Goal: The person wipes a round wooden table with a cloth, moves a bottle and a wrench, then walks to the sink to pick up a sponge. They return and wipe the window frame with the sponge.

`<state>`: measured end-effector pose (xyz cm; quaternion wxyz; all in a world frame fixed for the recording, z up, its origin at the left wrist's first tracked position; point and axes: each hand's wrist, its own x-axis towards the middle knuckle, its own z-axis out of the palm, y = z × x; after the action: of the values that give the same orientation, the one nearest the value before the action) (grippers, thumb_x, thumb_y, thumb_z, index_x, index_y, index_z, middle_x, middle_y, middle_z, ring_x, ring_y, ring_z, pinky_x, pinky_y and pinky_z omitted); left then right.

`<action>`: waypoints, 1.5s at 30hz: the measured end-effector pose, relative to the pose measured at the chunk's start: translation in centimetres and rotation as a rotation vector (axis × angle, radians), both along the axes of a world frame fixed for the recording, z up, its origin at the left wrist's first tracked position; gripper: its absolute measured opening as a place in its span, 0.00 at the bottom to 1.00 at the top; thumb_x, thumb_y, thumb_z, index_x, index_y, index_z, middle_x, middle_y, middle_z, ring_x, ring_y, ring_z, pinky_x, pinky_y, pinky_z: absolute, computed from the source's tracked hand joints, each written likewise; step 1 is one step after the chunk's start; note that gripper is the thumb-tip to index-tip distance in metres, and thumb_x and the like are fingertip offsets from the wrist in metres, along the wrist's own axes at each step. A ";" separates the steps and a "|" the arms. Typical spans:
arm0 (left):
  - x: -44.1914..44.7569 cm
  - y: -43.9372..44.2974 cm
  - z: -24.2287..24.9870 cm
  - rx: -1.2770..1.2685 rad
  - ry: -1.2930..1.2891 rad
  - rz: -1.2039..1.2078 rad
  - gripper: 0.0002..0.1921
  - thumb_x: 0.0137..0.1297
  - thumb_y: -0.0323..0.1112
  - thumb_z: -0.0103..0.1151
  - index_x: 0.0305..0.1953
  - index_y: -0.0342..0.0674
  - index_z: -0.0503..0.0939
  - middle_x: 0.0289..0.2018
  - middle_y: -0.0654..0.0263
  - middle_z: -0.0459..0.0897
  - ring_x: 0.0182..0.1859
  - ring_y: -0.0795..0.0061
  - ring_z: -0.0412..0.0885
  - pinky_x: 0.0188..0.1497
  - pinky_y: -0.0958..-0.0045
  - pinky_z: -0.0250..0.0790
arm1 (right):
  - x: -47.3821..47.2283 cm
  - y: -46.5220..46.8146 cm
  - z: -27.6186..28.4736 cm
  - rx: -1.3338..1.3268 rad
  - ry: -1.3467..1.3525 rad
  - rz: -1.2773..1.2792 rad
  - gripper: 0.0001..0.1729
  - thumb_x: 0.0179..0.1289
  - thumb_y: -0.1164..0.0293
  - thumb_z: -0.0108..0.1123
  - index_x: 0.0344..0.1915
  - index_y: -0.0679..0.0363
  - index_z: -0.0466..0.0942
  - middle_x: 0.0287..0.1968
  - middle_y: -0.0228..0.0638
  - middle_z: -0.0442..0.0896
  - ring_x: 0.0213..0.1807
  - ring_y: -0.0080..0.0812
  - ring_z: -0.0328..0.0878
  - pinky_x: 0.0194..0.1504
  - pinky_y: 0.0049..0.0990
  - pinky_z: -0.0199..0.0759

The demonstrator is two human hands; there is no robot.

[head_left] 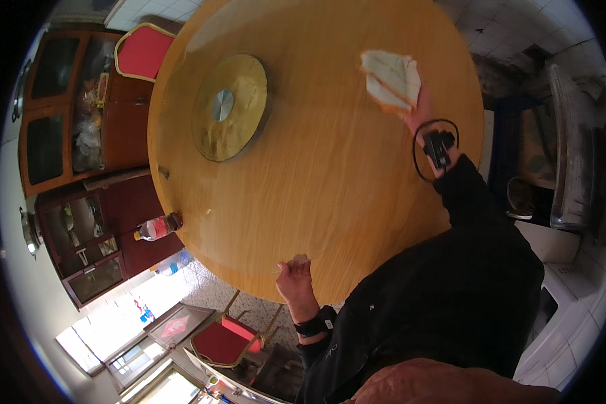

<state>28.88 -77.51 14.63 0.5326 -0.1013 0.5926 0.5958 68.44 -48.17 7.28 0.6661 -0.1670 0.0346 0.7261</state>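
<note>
In the head view my right hand (423,108) reaches over the far side of a round wooden table (323,202). It holds a folded white cloth (393,81) with orange edging, which hides most of the fingers. At the near left rim my left hand (294,289) has its fingertips at the edge of a large clear round plate, apparently glass, lying over the wood; a faint rim line and a finger reflection show there. A gold-toned disc (237,131) with a round metal hub (222,105) sits off to one side of the table.
A plastic bottle (157,228) with a red label stands by the table's edge. Wooden cabinets (126,126) line the wall beyond. One red chair (144,53) is beside them; another red chair (224,342) stands near my left arm. A white appliance (560,303) is behind me.
</note>
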 end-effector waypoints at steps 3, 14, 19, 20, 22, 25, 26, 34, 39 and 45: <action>0.4 0.4 -0.2 -0.019 -0.075 0.071 0.17 0.76 0.45 0.48 0.38 0.36 0.75 0.37 0.54 0.82 0.45 0.52 0.81 0.49 0.50 0.77 | -0.8 -0.3 0.2 -0.038 -0.016 -0.066 0.26 0.79 0.57 0.41 0.67 0.61 0.66 0.69 0.40 0.69 0.67 0.40 0.70 0.63 0.41 0.72; 0.2 1.3 2.2 -0.089 0.038 0.261 0.19 0.76 0.47 0.47 0.28 0.41 0.71 0.23 0.64 0.73 0.27 0.65 0.69 0.30 0.65 0.67 | -12.3 0.9 -0.9 0.144 0.223 0.541 0.29 0.77 0.48 0.43 0.62 0.58 0.71 0.64 0.37 0.75 0.62 0.36 0.74 0.62 0.39 0.71; 0.2 1.3 2.9 -0.181 0.095 0.324 0.20 0.75 0.48 0.47 0.26 0.43 0.70 0.20 0.65 0.68 0.25 0.66 0.64 0.27 0.66 0.61 | -2.9 7.6 -0.4 0.231 0.198 0.207 0.29 0.79 0.54 0.38 0.70 0.59 0.62 0.67 0.42 0.71 0.66 0.41 0.71 0.66 0.39 0.67; 0.2 1.3 2.9 -0.219 0.102 0.342 0.20 0.75 0.48 0.47 0.26 0.43 0.70 0.20 0.65 0.68 0.25 0.66 0.64 0.26 0.66 0.61 | -3.3 7.5 -0.6 0.217 -0.129 0.239 0.28 0.78 0.55 0.39 0.70 0.59 0.62 0.67 0.42 0.71 0.66 0.41 0.71 0.66 0.40 0.67; 0.2 1.3 2.7 -0.188 0.056 0.320 0.20 0.75 0.48 0.47 0.25 0.43 0.70 0.21 0.65 0.68 0.25 0.65 0.64 0.26 0.66 0.59 | -5.3 6.1 -1.2 0.178 -0.374 0.230 0.28 0.78 0.56 0.41 0.70 0.58 0.62 0.67 0.41 0.72 0.66 0.41 0.71 0.66 0.40 0.67; -0.2 1.1 2.8 -0.093 0.009 0.269 0.21 0.75 0.48 0.48 0.25 0.42 0.70 0.21 0.64 0.69 0.25 0.65 0.64 0.27 0.66 0.59 | -11.7 4.0 -1.9 0.047 0.321 0.445 0.27 0.77 0.55 0.45 0.67 0.57 0.66 0.65 0.38 0.74 0.64 0.42 0.73 0.64 0.41 0.70; -0.4 1.0 2.8 -0.141 0.050 0.286 0.21 0.75 0.48 0.48 0.24 0.42 0.70 0.21 0.64 0.69 0.25 0.65 0.64 0.27 0.66 0.59 | -13.1 3.8 -2.1 -0.065 0.496 0.574 0.27 0.76 0.54 0.47 0.65 0.57 0.68 0.64 0.38 0.75 0.62 0.41 0.75 0.62 0.41 0.71; -1.3 0.4 2.5 -0.149 0.080 0.240 0.21 0.73 0.48 0.50 0.23 0.42 0.70 0.21 0.64 0.69 0.26 0.66 0.64 0.28 0.66 0.59 | -5.0 12.4 -2.7 0.149 -0.089 0.237 0.29 0.75 0.51 0.46 0.65 0.58 0.68 0.65 0.41 0.74 0.62 0.42 0.75 0.59 0.43 0.74; -0.3 0.8 0.0 -0.180 0.051 0.264 0.22 0.73 0.47 0.50 0.22 0.41 0.68 0.20 0.63 0.67 0.26 0.67 0.61 0.28 0.66 0.59 | 0.9 9.9 -2.6 -0.014 -0.011 0.057 0.31 0.76 0.49 0.44 0.67 0.58 0.64 0.68 0.42 0.69 0.66 0.41 0.71 0.66 0.45 0.69; -0.6 0.7 -2.9 -0.184 0.000 0.255 0.24 0.74 0.48 0.49 0.21 0.40 0.66 0.21 0.62 0.65 0.26 0.67 0.59 0.27 0.68 0.58 | 4.2 5.4 -2.8 0.020 0.005 0.124 0.35 0.72 0.47 0.51 0.67 0.59 0.63 0.67 0.45 0.69 0.66 0.46 0.71 0.68 0.47 0.66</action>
<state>28.27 -76.82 11.78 0.4410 -0.2244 0.6269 0.6018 72.68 -42.81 4.49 0.6213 -0.1603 0.0188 0.7668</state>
